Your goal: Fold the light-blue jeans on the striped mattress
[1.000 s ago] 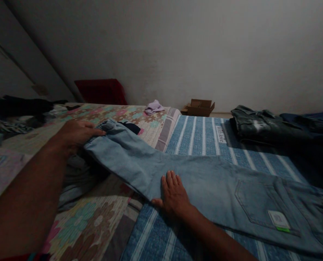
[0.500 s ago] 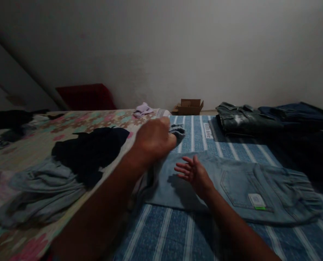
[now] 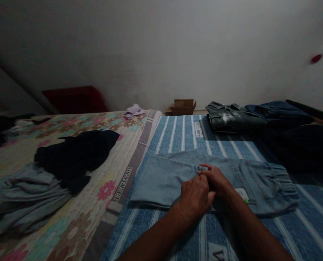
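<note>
A pair of light blue jeans [image 3: 161, 177] lies on the striped blue sheet, its gathered elastic waist to the right and its leg doubled back over itself. My left hand [image 3: 195, 195] is closed on the turned-over leg end, near the middle of the jeans. Right beside it, my right hand [image 3: 215, 179] has its fingers bent around the hem edge, touching the left fingers. My right wrist partly covers a white label with a green strip [image 3: 243, 195] on the back pocket.
A dark navy garment [image 3: 77, 152] and a crumpled grey one [image 3: 28, 203] lie on the flowered cover at left. Folded dark denim [image 3: 234, 117] is stacked at the back right. A cardboard box [image 3: 182, 107] stands by the wall, near a lilac cloth [image 3: 133, 111].
My left hand has carried the leg end rightward and down onto the jeans, folding the leg over. My right hand, spread before, has moved right and closed at the hem. The view has shifted slightly right.
</note>
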`<action>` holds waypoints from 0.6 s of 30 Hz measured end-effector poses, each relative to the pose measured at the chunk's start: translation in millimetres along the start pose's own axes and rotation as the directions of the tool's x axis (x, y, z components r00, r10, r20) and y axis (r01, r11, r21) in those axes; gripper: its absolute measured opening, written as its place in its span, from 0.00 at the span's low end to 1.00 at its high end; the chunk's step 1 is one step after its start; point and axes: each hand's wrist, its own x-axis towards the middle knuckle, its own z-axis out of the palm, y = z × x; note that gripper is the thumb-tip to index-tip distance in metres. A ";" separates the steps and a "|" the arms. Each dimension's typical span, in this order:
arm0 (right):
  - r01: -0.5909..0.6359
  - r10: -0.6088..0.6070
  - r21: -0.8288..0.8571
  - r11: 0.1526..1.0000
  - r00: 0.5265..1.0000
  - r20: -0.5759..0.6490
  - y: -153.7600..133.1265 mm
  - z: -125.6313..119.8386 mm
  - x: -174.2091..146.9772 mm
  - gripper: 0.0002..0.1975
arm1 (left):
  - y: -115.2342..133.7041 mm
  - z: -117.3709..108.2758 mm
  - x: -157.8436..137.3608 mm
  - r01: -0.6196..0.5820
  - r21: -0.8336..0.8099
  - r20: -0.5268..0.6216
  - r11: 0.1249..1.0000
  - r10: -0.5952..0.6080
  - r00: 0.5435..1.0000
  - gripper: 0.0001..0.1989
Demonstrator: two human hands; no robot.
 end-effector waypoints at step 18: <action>0.156 -0.321 -0.558 0.815 0.923 -0.212 1.3 -19.1 2.5 0.41 | -128.0 17.1 -20.2 0.119 0.188 -0.338 0.975 -0.050 0.940 0.15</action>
